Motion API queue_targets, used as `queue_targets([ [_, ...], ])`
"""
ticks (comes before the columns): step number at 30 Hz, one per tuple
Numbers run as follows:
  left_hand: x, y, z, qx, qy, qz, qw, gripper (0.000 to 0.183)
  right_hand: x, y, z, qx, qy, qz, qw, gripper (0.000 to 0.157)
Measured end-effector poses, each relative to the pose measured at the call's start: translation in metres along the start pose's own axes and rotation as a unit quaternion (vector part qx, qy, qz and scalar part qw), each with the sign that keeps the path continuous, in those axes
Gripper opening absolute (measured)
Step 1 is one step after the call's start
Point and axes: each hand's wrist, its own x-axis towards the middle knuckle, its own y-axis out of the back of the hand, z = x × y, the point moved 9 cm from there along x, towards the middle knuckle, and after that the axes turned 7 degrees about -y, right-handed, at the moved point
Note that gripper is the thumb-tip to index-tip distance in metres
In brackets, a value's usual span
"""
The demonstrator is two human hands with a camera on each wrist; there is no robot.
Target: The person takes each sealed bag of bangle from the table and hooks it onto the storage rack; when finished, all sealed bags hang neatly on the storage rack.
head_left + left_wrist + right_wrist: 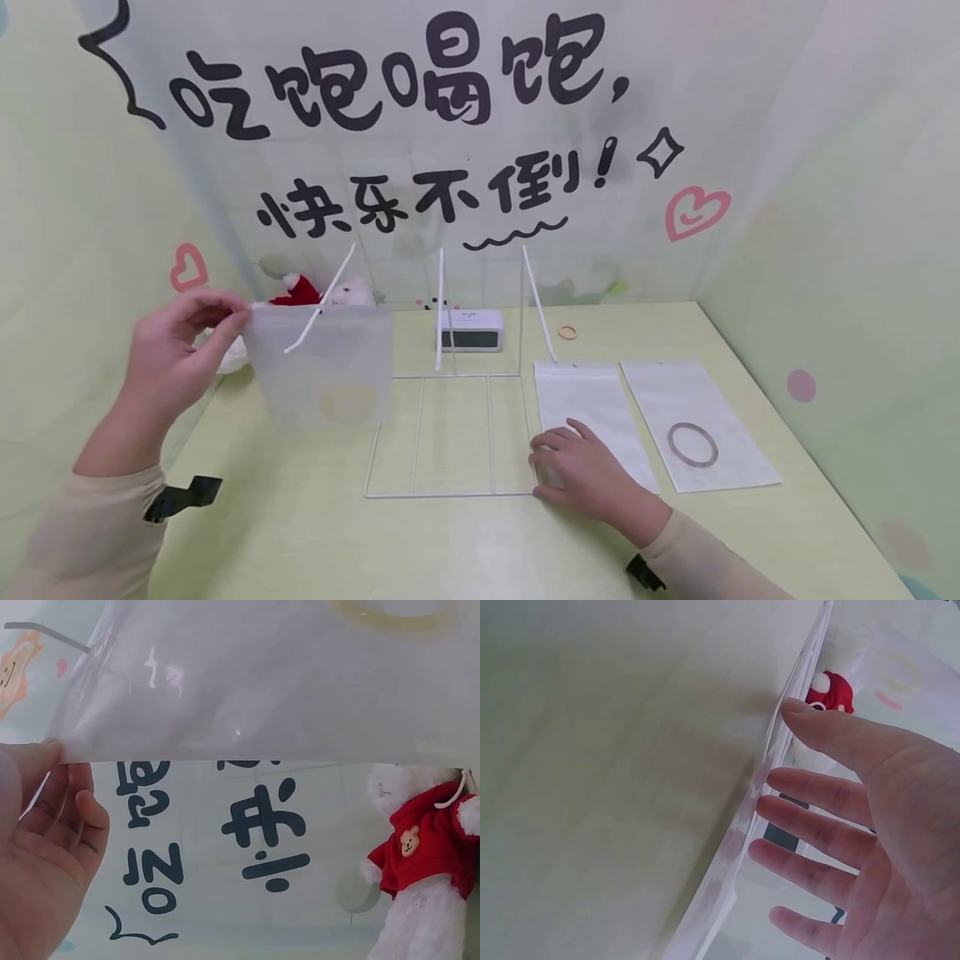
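Observation:
My left hand (176,354) pinches the top left corner of a frosted translucent pouch (315,358), held upright with a pale yellow ring (348,403) showing through it. A prong (337,271) of the white wire rack (450,497) crosses the pouch's top edge, right at a small dark spot there. In the left wrist view the thumb and fingers (75,795) meet at the pouch's edge. My right hand (581,475) lies low at the right side of the rack's base, its fingertips right at the wire. That hand partly covers a white pouch (581,400).
Another white pouch (720,392) lies further right, with a grey ring (692,445) on its face. Behind the rack stand a white digital clock (472,331) and a small orange ring (567,332). At the back left sits a white plush toy (420,922) in red clothing.

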Motion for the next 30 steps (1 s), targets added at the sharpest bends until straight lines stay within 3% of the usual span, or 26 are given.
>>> queue_targets([
  [3, 0.001, -0.002, -0.007, 0.011, 0.016, 0.01, 0.9998, 0.014, 0.0, 0.0, 0.0, -0.002, 0.001, -0.001, 1.0, 0.035],
  [10, 0.0, -0.007, -0.021, 0.039, 0.091, 0.022, 0.9949, 0.013, 0.0, -0.001, 0.0, 0.001, 0.006, 0.002, 1.0, 0.036],
  [13, 0.0, -0.011, -0.025, 0.045, 0.104, 0.022, 0.9933, 0.015, -0.001, -0.001, -0.001, -0.003, 0.008, 0.007, 1.0, 0.036],
  [22, -0.001, -0.013, -0.025, 0.046, 0.091, 0.023, 0.9945, 0.023, -0.001, -0.001, -0.001, -0.003, 0.01, 0.011, 1.0, 0.036],
  [26, -0.004, -0.008, -0.015, 0.051, 0.054, 0.032, 0.9967, 0.025, 0.0, -0.003, 0.0, 0.0, 0.004, 0.001, 1.0, 0.036],
  [30, -0.018, -0.004, -0.01, 0.048, 0.023, 0.038, 0.9978, 0.026, 0.0, -0.004, 0.0, 0.003, 0.005, 0.002, 1.0, 0.036],
])
